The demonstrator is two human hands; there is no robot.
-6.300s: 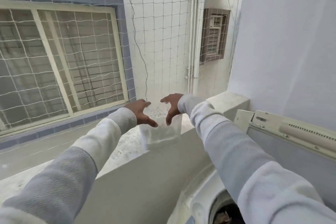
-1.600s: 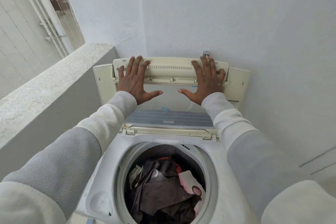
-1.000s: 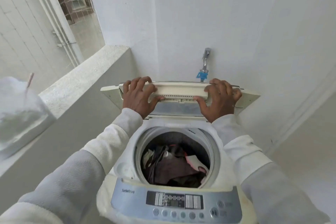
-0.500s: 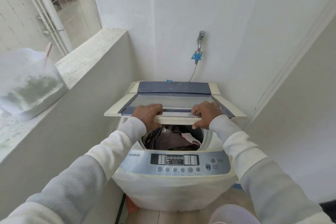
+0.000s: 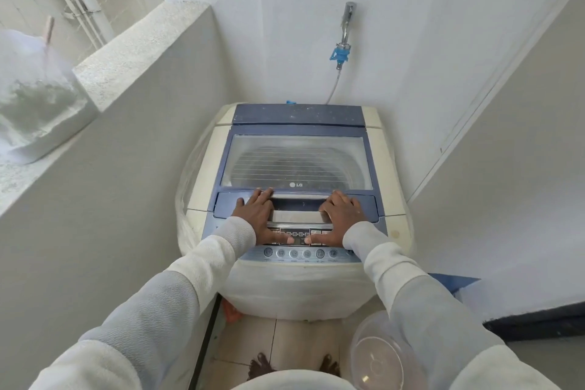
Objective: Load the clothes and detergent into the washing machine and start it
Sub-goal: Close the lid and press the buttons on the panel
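With the lid [image 5: 297, 165] lying flat over the washing machine [image 5: 294, 215], both hands rest on its front edge: the left hand [image 5: 257, 215] and the right hand [image 5: 340, 218] lie flat, fingers [image 5: 262, 196] straight and pressing down, clamped on nothing, thumbs stretched back over the control panel [image 5: 299, 245]. Dark clothes can only be guessed at through the cloudy lid window, so the load seems to be inside. A bag of detergent [image 5: 38, 98] sits on the ledge [image 5: 133, 47] to the left, well apart from the machine; whether any powder is already in the tub cannot be told.

Risks from here, as I judge them: the thumbs lie right on the display area, so leaning harder could trigger a setting nobody wants. If the lid is not fully seated, the machine may refuse to start. Starting without detergent would waste the cycle. A clear plastic bowl [image 5: 383, 358] sits on the floor near the bare feet, easy to kick when stepping in toward the buttons [image 5: 300, 253].
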